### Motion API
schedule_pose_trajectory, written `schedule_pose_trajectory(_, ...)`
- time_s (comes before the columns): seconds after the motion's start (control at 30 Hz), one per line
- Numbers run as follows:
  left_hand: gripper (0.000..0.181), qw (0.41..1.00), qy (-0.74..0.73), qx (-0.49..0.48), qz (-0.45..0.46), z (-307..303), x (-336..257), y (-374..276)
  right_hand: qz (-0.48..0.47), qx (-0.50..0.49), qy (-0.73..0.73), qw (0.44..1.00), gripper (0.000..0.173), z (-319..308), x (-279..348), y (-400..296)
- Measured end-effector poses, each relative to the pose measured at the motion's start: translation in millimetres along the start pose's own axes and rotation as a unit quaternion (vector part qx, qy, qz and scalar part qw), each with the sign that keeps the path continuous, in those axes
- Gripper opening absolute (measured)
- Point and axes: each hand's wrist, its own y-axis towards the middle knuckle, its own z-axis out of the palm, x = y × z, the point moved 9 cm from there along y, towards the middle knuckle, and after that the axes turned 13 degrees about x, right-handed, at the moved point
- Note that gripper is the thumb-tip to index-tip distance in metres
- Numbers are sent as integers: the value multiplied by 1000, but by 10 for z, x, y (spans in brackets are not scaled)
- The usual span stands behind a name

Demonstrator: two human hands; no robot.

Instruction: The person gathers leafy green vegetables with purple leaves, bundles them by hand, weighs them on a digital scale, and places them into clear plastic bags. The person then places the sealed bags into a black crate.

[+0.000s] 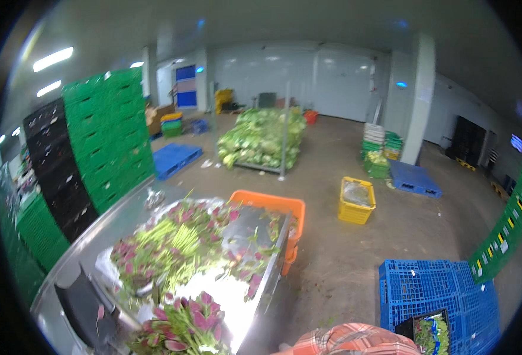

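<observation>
Both my hands are out of view; a red plaid sleeve (354,339) of my right arm crosses the bottom edge. Before me stands a stainless steel table (247,226). On it spreads a loose heap of leafy greens (167,248) with purple-red leaves and pale green stems, partly over white plastic sheeting (106,266). Nearest to me is a bunch of the same greens (190,324), cut off by the bottom edge; what holds or supports it is hidden. Left of it sits a dark tray-like object (81,306) with a leaf on it.
Orange crates (294,208) stand against the table's far right corner. Stacked green crates (108,142) and black crates (57,164) rise at left. Rightward are a yellow crate (354,213), blue pallets (420,293) and a vegetable box (431,335). Cabbages (261,137) fill a cart beyond.
</observation>
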Motion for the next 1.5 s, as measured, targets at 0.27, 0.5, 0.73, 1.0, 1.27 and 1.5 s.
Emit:
schedule_pose_trajectory(0.27,41,971,-198,-40,124,-76,490,-905,34,-68,156,985,32,77,-243,-206)
schedule_pose_trajectory(0.5,36,912,-389,-88,98,-122,912,-989,131,-79,329,932,33,21,-527,-399)
schedule_pose_trajectory(0.73,35,949,-263,-105,139,-199,881,-835,121,-47,122,984,18,19,-395,-192)
schedule_pose_trajectory(1.0,33,907,-387,-116,117,-107,899,-1035,181,-35,165,969,28,102,-421,-314)
schedule_pose_trajectory(1.27,25,919,-337,-183,94,-213,1041,-1125,159,4,208,965,23,300,-459,-35)
schedule_pose_trajectory(1.5,16,918,-259,-274,126,-422,409,-1795,100,-61,160,980,23,-137,366,-597)
